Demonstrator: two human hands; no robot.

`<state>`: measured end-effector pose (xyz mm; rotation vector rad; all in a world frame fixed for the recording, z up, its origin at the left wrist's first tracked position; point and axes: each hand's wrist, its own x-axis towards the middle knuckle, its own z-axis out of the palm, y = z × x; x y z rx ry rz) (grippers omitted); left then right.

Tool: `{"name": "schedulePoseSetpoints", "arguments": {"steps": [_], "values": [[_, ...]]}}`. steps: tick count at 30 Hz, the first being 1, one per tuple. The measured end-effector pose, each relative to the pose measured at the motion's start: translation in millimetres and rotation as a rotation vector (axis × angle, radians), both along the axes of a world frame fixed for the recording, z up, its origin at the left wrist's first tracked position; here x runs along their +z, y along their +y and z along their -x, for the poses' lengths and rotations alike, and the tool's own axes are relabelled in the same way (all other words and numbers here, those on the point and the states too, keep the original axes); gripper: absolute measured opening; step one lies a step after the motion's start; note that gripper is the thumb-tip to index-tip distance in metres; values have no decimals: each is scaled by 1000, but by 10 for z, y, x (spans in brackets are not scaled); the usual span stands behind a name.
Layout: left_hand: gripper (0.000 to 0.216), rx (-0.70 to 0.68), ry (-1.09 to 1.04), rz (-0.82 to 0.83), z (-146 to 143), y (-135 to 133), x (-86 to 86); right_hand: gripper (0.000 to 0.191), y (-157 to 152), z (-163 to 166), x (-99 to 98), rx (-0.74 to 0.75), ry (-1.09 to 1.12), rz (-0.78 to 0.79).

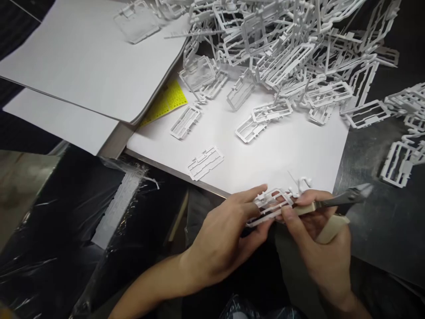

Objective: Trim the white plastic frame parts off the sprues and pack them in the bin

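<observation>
Ur left hand (222, 239) pinches the white frame (270, 206); right hand (318, 239) grips cutters (345, 199), tips at 3 o'clock. Thin plastic imo, twist n it snaps.

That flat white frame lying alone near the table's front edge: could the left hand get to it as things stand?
Probably yes, but not freely. The lone white frame lies on bare white paper with nothing over it. The left hand is busy, though, gripping another plastic frame with the right hand, which also holds cutters.
</observation>
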<state>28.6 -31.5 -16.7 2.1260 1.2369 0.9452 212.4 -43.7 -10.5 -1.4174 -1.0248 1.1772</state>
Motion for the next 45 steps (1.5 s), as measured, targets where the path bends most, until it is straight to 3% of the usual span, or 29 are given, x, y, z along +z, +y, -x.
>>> {"name": "schedulePoseSetpoints", "arguments": {"steps": [2, 5, 9, 12, 19, 30, 45], "values": [[55, 97, 7, 20, 21, 2, -35, 12, -34, -126, 9, 100, -54, 3], [75, 142, 32, 35, 108, 81, -34, 24, -130, -420, 32, 236, -233, 60], [63, 46, 57, 57, 224, 210, 50, 24, -209, -686, 77, 439, -505, 85], [59, -12, 44, 63, 244, 244, 105, 19, -173, -668, 123, 523, -545, 57], [59, -109, 18, 45, 229, 241, 148, 21, -46, -475, 199, 509, -495, 48], [60, -132, 43, 42, 267, 246, 178, 20, -159, -442, 74, 493, -411, 130], [63, -147, 36, 41, 292, 230, 163, 27, -94, -362, 79, 456, -438, 71]]}}
